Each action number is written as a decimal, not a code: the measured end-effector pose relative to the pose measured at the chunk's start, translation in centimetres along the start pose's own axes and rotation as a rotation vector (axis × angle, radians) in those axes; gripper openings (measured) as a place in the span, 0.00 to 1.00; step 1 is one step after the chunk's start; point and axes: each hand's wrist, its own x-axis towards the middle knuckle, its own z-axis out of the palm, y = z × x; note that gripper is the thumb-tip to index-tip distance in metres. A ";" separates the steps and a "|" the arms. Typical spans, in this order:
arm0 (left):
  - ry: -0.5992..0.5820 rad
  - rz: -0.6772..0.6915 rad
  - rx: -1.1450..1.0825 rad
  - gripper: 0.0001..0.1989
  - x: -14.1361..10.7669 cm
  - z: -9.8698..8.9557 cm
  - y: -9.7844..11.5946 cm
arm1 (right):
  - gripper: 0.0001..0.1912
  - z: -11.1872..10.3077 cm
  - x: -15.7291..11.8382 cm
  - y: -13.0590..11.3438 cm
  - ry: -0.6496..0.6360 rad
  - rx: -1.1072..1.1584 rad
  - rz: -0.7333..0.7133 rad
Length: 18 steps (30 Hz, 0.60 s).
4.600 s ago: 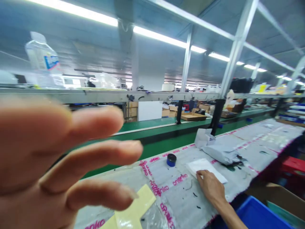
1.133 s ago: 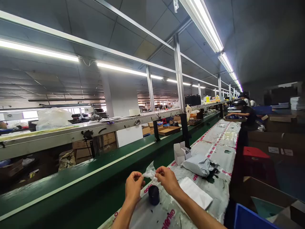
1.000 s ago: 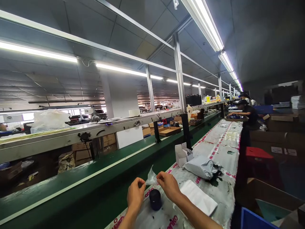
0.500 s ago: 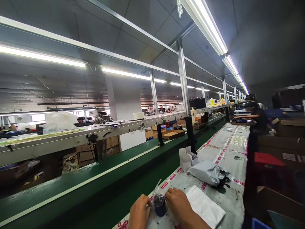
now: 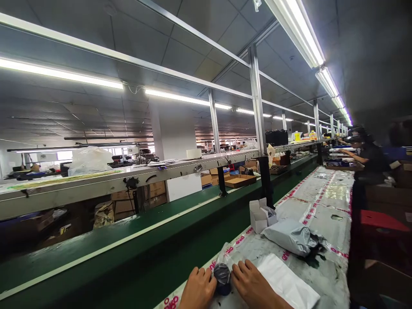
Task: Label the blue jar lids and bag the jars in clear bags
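Observation:
A small dark blue, round-topped thing [image 5: 222, 288] stands on the covered bench between my hands. Clear plastic film [image 5: 224, 255] lies over its top and sticks up loosely behind it. On its left side, my left hand [image 5: 198, 288] is closed with curled fingers, pinching the film's edge. Close by on the other side, my right hand [image 5: 252, 283] is closed in the same way on the film. The fingertips of both hands are partly hidden. A flat white bag [image 5: 289, 281] lies beside my right forearm.
Beyond my hands are a stuffed grey plastic bag [image 5: 291, 236] and an open small white box [image 5: 259, 216]. A green conveyor belt [image 5: 128, 274] runs along the left of the bench. Farther along, a person [image 5: 370, 152] works at the bench beside a red stool [image 5: 383, 221].
The film now lies more tightly across the top of the dark round thing. My fingers have curled in closer at its sides. The whole view has shifted, so things appear farther right.

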 end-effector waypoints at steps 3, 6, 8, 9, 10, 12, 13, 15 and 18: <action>0.079 0.090 0.047 0.04 -0.1 0.0 -0.3 | 0.04 0.3 -0.1 0.0 0.021 -0.031 -0.049; 0.168 0.190 0.084 0.05 0.0 0.2 -0.5 | 0.12 0.9 -0.2 -0.1 0.049 -0.045 -0.131; 0.224 0.242 0.105 0.06 0.2 0.5 -0.7 | 0.15 1.4 -0.2 -0.2 0.068 -0.061 -0.163; 0.248 0.256 0.114 0.07 0.2 0.5 -0.7 | 0.14 1.6 -0.2 -0.3 0.076 -0.072 -0.165; 0.268 0.264 0.122 0.07 0.3 0.6 -0.8 | 0.12 1.8 -0.2 -0.4 0.084 -0.081 -0.163; 0.297 0.272 0.135 0.08 0.2 0.6 -1.0 | 0.11 2.2 -0.1 -0.5 0.103 -0.089 -0.171; 0.309 0.276 0.139 0.09 0.2 0.6 -1.0 | 0.11 2.4 -0.1 -0.6 0.114 -0.088 -0.179; 0.330 0.287 0.147 0.10 0.0 0.7 -1.2 | 0.09 3.0 -0.1 -0.9 0.136 -0.084 -0.194; 0.336 0.292 0.149 0.11 -0.1 1.2 -1.3 | 0.08 4.2 -0.1 -1.5 0.146 -0.084 -0.190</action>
